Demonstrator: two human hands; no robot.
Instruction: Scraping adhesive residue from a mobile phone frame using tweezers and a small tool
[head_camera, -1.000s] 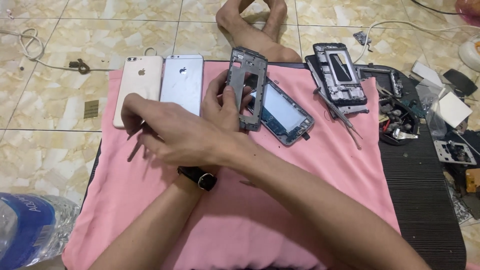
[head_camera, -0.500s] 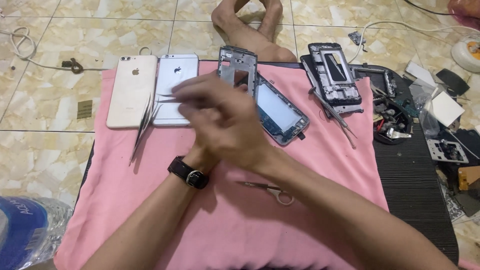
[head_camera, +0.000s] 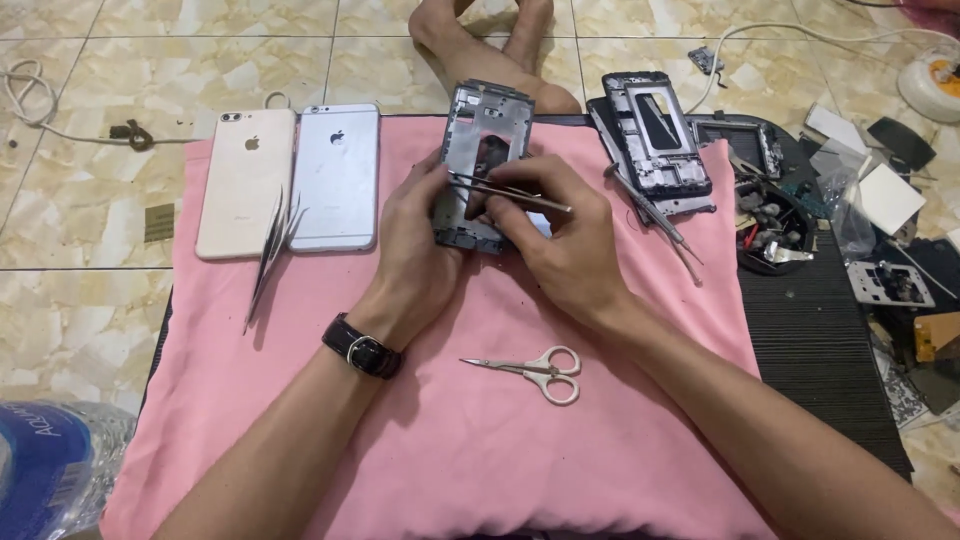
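Your left hand (head_camera: 418, 250) grips the left edge of a grey phone mid-frame (head_camera: 483, 150), holding it tilted up off the pink cloth (head_camera: 450, 460) in the upper middle of the frame; fingers are curled around the frame's lower left side, thumb on its face. Your right hand (head_camera: 565, 240) is closed in a pinch on a pair of silver tweezers (head_camera: 510, 192), whose tips point left and lie across the frame's lower half, touching or just above its inner opening; exact contact cannot be told. A black wristwatch (head_camera: 362, 347) sits on your left wrist. On the cloth below your hands, centre of the frame, lie small scissors with white handles (head_camera: 535, 370), blades pointing left, well apart from both hands. To the left of your left hand, a gold phone (head_camera: 245, 185) and a silver phone (head_camera: 338, 175) lie back-up, side by side; a second pair of tweezers (head_camera: 270, 255) rests slanted across their lower edges and onto the cloth. Right of the held frame, at upper right, another dark phone frame (head_camera: 655, 135) lies on stacked parts, with a slim screwdriver (head_camera: 655, 215) slanted beside it. A black ridged mat (head_camera: 815, 350) at the right edge carries loose parts. Bare feet (head_camera: 490, 40) show at top centre.
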